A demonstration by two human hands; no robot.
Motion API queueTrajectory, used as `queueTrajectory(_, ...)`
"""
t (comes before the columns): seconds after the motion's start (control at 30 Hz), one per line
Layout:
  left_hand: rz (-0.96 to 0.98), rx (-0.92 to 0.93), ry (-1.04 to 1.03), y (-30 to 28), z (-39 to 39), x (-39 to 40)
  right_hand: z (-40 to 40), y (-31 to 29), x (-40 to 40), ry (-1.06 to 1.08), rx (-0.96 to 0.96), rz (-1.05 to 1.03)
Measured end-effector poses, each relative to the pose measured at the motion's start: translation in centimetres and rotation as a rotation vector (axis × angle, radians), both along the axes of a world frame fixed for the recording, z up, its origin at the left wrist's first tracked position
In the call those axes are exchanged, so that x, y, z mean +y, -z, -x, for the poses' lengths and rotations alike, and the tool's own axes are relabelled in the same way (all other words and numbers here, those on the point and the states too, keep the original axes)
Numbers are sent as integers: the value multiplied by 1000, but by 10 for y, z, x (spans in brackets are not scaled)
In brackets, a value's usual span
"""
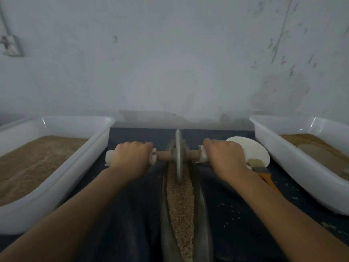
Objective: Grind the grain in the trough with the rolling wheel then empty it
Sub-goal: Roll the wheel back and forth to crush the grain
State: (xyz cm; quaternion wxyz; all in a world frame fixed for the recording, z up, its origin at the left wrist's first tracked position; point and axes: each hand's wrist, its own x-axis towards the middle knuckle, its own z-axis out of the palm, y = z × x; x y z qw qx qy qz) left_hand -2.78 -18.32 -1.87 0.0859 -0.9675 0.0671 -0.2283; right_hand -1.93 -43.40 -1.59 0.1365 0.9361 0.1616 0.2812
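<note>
Left hand (130,157) is gripping the white-wrapped left end of the axle (162,155); right hand (223,157) is gripping the right end, fingers curled over in both cases. Between them the rolling wheel (178,157) is standing upright in the far part of the trough (200,205), its rim biting into the grain (180,201). Grain is lying coarse along the channel, so grinding is judged under way; emptying is not yet done. Flanking white tubs, left tub (56,178) and right tub (302,176), are holding brown meal, possibly finer (view soft). A brush (261,170) and white dish (251,148) are lying just beside the right hand.
</note>
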Motion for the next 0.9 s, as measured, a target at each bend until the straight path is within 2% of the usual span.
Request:
queueTrajectory(0.17, 71, 45, 48, 6, 45, 0, 46, 1, -6, -68, 9, -22)
queueTrajectory(0.27, 43, 98, 107, 4, 91, 2, 94, -1, -15, -192, -3, -99)
queueTrajectory(0.33, -14, 38, 238, -4, 116, 2, 116, -2, -21, -243, -3, -137)
queueTrajectory(0.4, -8, -69, 341, -10, 130, 0, 125, -3, -24, -209, 83, -137)
queueTrajectory(0.47, -32, -45, 303, -13, 128, -7, 120, 1, -25, -102, 290, -89)
queueTrajectory(0.57, -124, -43, 136, -8, 94, -16, 96, 14, -29, -10, 362, -183)
queueTrajectory(0.6, -114, -35, 89, -6, 80, -15, 87, 15, -27, -17, 336, -196)
queueTrajectory(0.73, -1, 2, 29, 6, 29, -6, 43, 13, -16, -79, 22, -100)
queueTrajectory(0.9, 85, -33, -55, 15, 0, 0, -1, -6, 5, -47, -146, -29)
